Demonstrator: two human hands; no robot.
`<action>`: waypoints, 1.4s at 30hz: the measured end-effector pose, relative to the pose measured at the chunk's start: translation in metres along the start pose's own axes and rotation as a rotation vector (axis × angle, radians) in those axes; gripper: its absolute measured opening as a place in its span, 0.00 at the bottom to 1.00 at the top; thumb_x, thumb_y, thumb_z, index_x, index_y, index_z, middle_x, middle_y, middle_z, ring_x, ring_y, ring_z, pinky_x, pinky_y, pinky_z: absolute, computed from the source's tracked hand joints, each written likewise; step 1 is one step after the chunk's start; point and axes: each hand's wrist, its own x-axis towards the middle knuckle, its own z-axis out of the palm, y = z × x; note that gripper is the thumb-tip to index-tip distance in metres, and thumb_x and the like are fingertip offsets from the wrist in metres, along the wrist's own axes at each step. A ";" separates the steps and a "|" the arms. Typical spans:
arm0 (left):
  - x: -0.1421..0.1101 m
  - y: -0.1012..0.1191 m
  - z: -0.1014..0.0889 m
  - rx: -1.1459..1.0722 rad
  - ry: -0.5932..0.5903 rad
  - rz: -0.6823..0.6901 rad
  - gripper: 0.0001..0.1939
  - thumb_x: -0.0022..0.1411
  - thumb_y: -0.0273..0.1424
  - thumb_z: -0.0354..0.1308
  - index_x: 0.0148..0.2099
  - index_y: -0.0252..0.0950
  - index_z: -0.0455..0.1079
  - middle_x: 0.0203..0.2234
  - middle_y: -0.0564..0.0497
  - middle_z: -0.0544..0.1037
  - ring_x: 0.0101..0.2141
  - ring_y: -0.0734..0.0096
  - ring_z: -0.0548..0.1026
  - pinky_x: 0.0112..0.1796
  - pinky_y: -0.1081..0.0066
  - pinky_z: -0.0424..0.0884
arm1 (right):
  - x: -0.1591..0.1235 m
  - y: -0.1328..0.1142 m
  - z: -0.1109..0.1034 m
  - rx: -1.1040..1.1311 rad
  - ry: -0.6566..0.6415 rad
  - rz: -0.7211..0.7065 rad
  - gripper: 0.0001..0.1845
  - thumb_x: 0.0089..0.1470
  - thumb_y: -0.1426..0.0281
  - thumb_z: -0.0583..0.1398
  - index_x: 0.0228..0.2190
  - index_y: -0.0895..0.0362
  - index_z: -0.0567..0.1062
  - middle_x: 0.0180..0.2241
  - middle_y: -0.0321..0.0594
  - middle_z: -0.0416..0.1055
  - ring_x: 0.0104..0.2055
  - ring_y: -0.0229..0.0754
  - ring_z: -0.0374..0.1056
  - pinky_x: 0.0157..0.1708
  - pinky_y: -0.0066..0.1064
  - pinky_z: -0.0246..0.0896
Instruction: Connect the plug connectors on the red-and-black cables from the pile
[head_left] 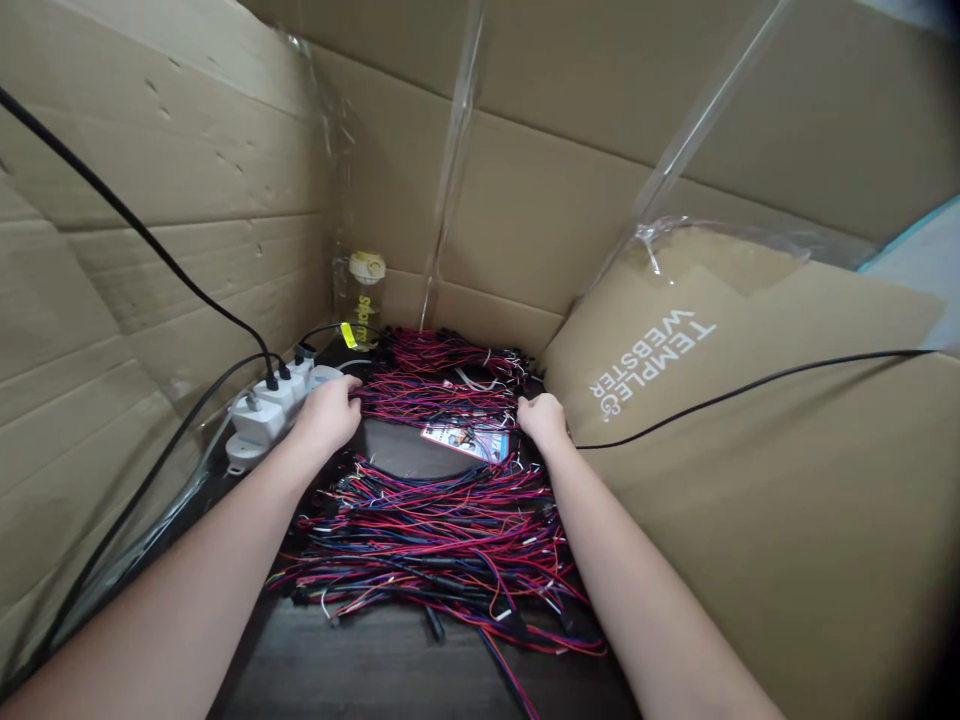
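Observation:
A far pile of thin red and dark wires (442, 395) lies crosswise on the dark table. At its left end my left hand (332, 408) is closed, fingertips curled around the wire ends. My right hand (541, 415) pinches the ends on the pile's right side, so the wires run between both hands. Exactly how many wires each one grips is hidden. Nearer to me, a second, wider pile of red, blue and black wires (442, 540) with small white connectors spreads across the table. Between the piles lies a printed card (469, 441), partly under the far wires.
Left of my left hand stands a white power strip (259, 420) with plugs and black cables (142, 230). A clear bottle with a yellowish lid (367, 268) is in the back corner. Cardboard walls (525, 200) enclose the table; a black cable (750, 385) crosses the right one.

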 end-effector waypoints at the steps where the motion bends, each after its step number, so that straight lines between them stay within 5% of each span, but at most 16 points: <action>1: -0.001 0.001 0.000 -0.002 -0.009 0.014 0.20 0.66 0.26 0.55 0.58 0.30 0.76 0.53 0.37 0.82 0.54 0.50 0.80 0.58 0.55 0.72 | 0.001 0.000 0.001 -0.047 0.010 -0.014 0.17 0.66 0.61 0.63 0.49 0.60 0.77 0.51 0.48 0.76 0.52 0.47 0.74 0.54 0.46 0.72; 8: -0.005 0.008 0.002 0.047 -0.095 0.136 0.18 0.64 0.29 0.55 0.52 0.33 0.81 0.47 0.40 0.85 0.47 0.52 0.83 0.54 0.59 0.76 | -0.006 0.000 -0.002 -0.240 0.074 -0.094 0.18 0.67 0.60 0.62 0.50 0.60 0.77 0.49 0.47 0.76 0.49 0.46 0.75 0.52 0.45 0.73; 13: -0.010 0.015 0.004 0.107 -0.149 0.243 0.26 0.68 0.31 0.50 0.63 0.29 0.74 0.61 0.35 0.75 0.62 0.50 0.72 0.65 0.59 0.64 | -0.035 -0.024 -0.001 -0.308 0.179 -0.383 0.24 0.73 0.69 0.47 0.62 0.70 0.67 0.56 0.65 0.71 0.60 0.56 0.69 0.64 0.52 0.60; 15: -0.014 0.016 0.006 0.133 -0.202 0.260 0.30 0.70 0.35 0.48 0.70 0.29 0.66 0.70 0.36 0.65 0.69 0.48 0.63 0.69 0.57 0.57 | -0.046 -0.035 0.007 -0.344 0.122 -0.604 0.28 0.72 0.68 0.47 0.66 0.70 0.63 0.65 0.67 0.63 0.68 0.57 0.60 0.69 0.49 0.50; 20: -0.021 0.014 0.010 0.201 -0.383 0.183 0.38 0.72 0.49 0.42 0.77 0.36 0.52 0.76 0.40 0.46 0.74 0.42 0.49 0.70 0.45 0.49 | -0.049 -0.040 0.030 -0.498 -0.205 -0.977 0.31 0.69 0.61 0.55 0.71 0.46 0.61 0.75 0.46 0.51 0.75 0.51 0.50 0.71 0.47 0.48; 25: -0.023 0.016 0.008 0.242 -0.466 0.101 0.39 0.73 0.51 0.35 0.79 0.39 0.45 0.77 0.42 0.40 0.75 0.43 0.42 0.70 0.39 0.42 | -0.034 -0.029 0.039 -0.592 -0.236 -0.939 0.33 0.73 0.60 0.46 0.74 0.49 0.50 0.76 0.52 0.45 0.76 0.55 0.47 0.70 0.53 0.46; 32: -0.021 0.016 0.008 0.232 -0.432 0.162 0.39 0.73 0.49 0.38 0.79 0.41 0.40 0.77 0.50 0.31 0.76 0.55 0.33 0.72 0.49 0.37 | -0.020 -0.022 0.039 -0.649 -0.197 -0.791 0.35 0.73 0.55 0.43 0.75 0.52 0.46 0.76 0.58 0.38 0.77 0.62 0.43 0.71 0.60 0.39; 38: -0.020 0.014 0.013 0.205 -0.393 0.059 0.43 0.73 0.50 0.41 0.78 0.27 0.41 0.76 0.30 0.31 0.75 0.41 0.35 0.71 0.45 0.43 | -0.013 -0.017 0.039 -0.662 -0.233 -0.745 0.35 0.73 0.53 0.43 0.75 0.48 0.46 0.76 0.58 0.39 0.77 0.60 0.43 0.71 0.61 0.39; 42: -0.018 0.014 0.014 0.153 -0.365 0.080 0.43 0.72 0.48 0.46 0.78 0.27 0.43 0.76 0.29 0.35 0.75 0.43 0.37 0.72 0.50 0.46 | -0.012 -0.015 0.040 -0.631 -0.235 -0.740 0.38 0.71 0.49 0.46 0.74 0.48 0.49 0.76 0.59 0.40 0.77 0.63 0.42 0.70 0.65 0.38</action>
